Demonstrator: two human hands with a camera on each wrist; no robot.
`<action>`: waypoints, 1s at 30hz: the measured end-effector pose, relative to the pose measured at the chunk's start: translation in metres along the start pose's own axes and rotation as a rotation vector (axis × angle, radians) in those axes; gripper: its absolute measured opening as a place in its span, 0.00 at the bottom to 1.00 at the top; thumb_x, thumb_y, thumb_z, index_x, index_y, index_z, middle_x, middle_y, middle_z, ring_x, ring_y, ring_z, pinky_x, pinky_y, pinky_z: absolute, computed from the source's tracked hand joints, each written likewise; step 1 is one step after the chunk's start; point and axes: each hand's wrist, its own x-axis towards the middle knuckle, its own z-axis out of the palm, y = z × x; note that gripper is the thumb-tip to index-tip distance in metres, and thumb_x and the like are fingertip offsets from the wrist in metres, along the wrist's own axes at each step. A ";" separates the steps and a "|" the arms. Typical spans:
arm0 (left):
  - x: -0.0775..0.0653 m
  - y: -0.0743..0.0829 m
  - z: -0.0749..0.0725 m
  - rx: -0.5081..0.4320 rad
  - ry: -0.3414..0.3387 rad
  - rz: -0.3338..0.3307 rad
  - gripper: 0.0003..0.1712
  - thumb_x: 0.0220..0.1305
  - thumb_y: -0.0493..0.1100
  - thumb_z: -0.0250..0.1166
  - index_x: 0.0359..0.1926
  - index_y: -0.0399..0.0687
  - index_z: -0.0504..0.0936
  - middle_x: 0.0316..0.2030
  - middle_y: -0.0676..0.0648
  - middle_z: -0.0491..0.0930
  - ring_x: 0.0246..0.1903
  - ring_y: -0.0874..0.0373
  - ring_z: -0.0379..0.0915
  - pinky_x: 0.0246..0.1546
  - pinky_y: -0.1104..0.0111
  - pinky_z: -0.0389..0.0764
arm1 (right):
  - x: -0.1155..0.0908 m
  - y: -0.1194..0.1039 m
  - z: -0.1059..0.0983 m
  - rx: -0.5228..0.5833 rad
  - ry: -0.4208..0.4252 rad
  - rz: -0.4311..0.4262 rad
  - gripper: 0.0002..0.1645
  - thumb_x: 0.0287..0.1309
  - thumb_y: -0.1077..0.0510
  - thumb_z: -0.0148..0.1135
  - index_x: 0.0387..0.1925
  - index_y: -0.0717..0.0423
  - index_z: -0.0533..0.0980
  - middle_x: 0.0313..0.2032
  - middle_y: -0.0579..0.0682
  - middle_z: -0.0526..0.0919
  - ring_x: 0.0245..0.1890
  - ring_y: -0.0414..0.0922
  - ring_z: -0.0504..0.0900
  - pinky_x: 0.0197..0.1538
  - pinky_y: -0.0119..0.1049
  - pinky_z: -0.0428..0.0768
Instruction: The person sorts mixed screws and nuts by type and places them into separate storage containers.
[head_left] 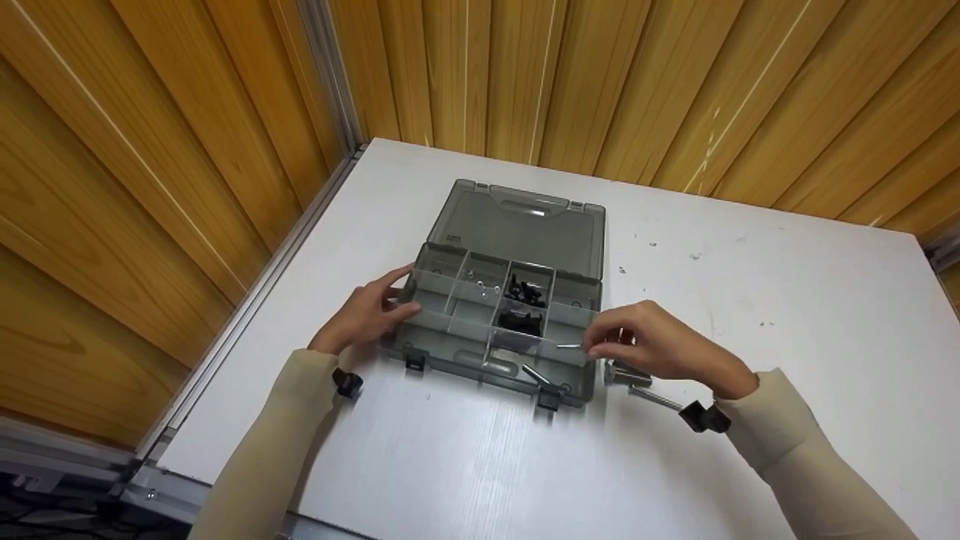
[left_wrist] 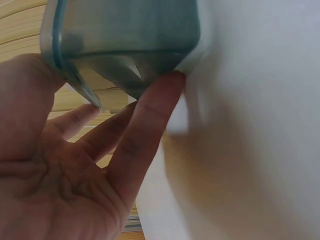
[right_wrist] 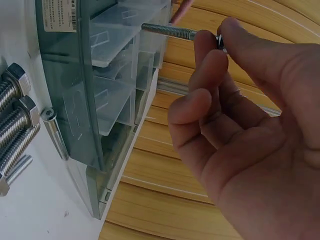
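A grey translucent compartment box [head_left: 450, 343] stands on the white table with its lid [head_left: 525, 225] laid back. My left hand [head_left: 366, 313] grips the box's left side, thumb over the rim and fingers against the outer wall. Between thumb and fingertips, my right hand [right_wrist: 235, 115] pinches a slim metal bolt [right_wrist: 167, 31], its threaded end pointing at the box. In the head view this bolt lies over the right front compartment. A similar bolt [head_left: 536, 375] rests inside that compartment. Black parts [head_left: 526, 291] fill two middle compartments, and small shiny pieces [head_left: 484, 286] sit left of them.
Thick hex bolts [right_wrist: 17, 110] lie together beside the box's right wall, with a slimmer bolt [head_left: 656, 397] near them. Small bits [head_left: 652, 244] are scattered on the table [head_left: 787, 315] at right. Wood-patterned walls [head_left: 525, 82] stand behind and left.
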 end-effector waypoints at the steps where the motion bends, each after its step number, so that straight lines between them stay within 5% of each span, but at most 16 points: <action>1: 0.000 0.001 0.000 0.000 -0.001 -0.002 0.43 0.73 0.52 0.66 0.82 0.55 0.56 0.70 0.33 0.69 0.65 0.36 0.71 0.62 0.41 0.72 | 0.002 0.001 0.002 -0.004 -0.012 0.010 0.10 0.64 0.65 0.70 0.37 0.45 0.86 0.35 0.38 0.87 0.29 0.39 0.82 0.32 0.33 0.80; 10: 0.002 0.000 -0.001 0.016 -0.005 0.017 0.43 0.73 0.52 0.66 0.81 0.54 0.56 0.70 0.32 0.68 0.65 0.36 0.72 0.62 0.41 0.72 | 0.017 0.005 0.020 -0.062 -0.099 0.081 0.07 0.65 0.63 0.69 0.40 0.48 0.89 0.38 0.41 0.90 0.33 0.35 0.84 0.37 0.33 0.82; 20: 0.001 -0.001 0.000 0.017 -0.003 0.008 0.43 0.73 0.53 0.66 0.82 0.55 0.56 0.71 0.33 0.68 0.65 0.36 0.72 0.62 0.41 0.72 | 0.026 0.011 0.039 -0.115 -0.102 0.027 0.08 0.60 0.69 0.71 0.38 0.56 0.89 0.37 0.49 0.91 0.37 0.41 0.88 0.41 0.36 0.85; 30: 0.002 -0.001 0.000 0.010 -0.002 0.006 0.43 0.73 0.52 0.66 0.82 0.56 0.56 0.71 0.34 0.68 0.65 0.37 0.72 0.61 0.41 0.73 | 0.024 0.011 0.044 -0.212 -0.118 0.067 0.10 0.60 0.68 0.71 0.36 0.50 0.89 0.35 0.43 0.91 0.34 0.36 0.87 0.42 0.43 0.84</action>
